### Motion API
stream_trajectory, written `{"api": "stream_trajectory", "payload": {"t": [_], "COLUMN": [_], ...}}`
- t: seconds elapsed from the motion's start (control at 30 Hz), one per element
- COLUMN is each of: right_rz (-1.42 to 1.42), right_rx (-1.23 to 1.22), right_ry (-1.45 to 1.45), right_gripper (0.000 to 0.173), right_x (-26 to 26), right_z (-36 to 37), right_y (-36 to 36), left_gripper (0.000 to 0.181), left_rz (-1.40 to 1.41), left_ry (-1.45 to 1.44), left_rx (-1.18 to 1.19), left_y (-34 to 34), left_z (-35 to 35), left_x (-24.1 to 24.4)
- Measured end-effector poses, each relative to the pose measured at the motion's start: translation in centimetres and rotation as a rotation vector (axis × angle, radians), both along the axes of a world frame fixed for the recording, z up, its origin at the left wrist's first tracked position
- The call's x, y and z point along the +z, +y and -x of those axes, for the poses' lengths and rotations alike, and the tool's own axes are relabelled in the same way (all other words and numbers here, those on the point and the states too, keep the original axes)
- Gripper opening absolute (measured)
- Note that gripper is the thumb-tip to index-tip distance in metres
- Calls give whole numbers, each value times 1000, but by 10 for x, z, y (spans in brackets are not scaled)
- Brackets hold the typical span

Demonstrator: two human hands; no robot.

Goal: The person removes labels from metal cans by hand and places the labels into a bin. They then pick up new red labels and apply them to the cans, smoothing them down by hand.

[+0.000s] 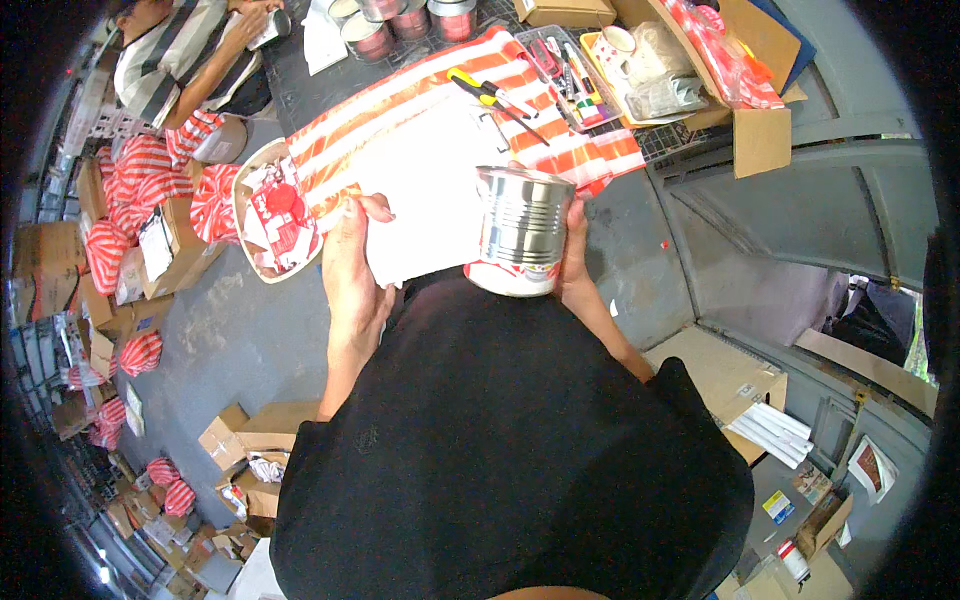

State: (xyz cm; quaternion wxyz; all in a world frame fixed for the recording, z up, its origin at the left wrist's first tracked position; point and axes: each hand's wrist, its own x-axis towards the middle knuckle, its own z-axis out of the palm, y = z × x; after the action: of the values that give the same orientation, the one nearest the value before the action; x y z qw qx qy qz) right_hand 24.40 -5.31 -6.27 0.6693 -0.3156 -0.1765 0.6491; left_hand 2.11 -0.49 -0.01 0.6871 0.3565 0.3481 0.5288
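A ribbed metal can [527, 214], silvery with a red-and-white printed band towards its near end, is tilted in front of my chest. My right hand [574, 232] grips it from the right side, with most of the fingers hidden behind it. An overexposed white sheet [427, 180] lies over a red-and-white striped plastic bag [405, 90] on the table. At the sheet's left edge is my left hand [351, 251], thumb up and fingers curled; whether it grips the sheet cannot be told. A yellow-and-black cutter [474, 84] and a screwdriver-like tool [517, 120] lie beyond.
Left of the table stands a bin [241, 202] with paper scraps. At the far side are several cans [367, 37], a pen tray [574, 79] and a cardboard box [761, 142]. Another person [180, 67] handles a can at upper left. Boxes [259, 435] crowd the floor.
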Motion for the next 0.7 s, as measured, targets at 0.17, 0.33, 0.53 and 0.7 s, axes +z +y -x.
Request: {"api": "stream_trajectory", "payload": {"t": [0.17, 0.33, 0.53, 0.7], "right_rz": [101, -123, -235, -49], "right_rx": [-7, 13, 49, -51], "right_ry": [103, 655, 396, 56], "right_gripper": [92, 98, 108, 110], "right_x": [-8, -7, 0, 2], "right_z": [5, -21, -10, 14], "right_y": [7, 25, 26, 4], "left_gripper": [31, 38, 35, 41], "left_rz": [249, -97, -203, -412], "left_ry": [61, -176, 731, 528], "left_rx": [361, 264, 49, -339], "left_y": [-10, 14, 31, 40], "left_z": [25, 108, 56, -19], "left_x": [-3, 1, -29, -20]}}
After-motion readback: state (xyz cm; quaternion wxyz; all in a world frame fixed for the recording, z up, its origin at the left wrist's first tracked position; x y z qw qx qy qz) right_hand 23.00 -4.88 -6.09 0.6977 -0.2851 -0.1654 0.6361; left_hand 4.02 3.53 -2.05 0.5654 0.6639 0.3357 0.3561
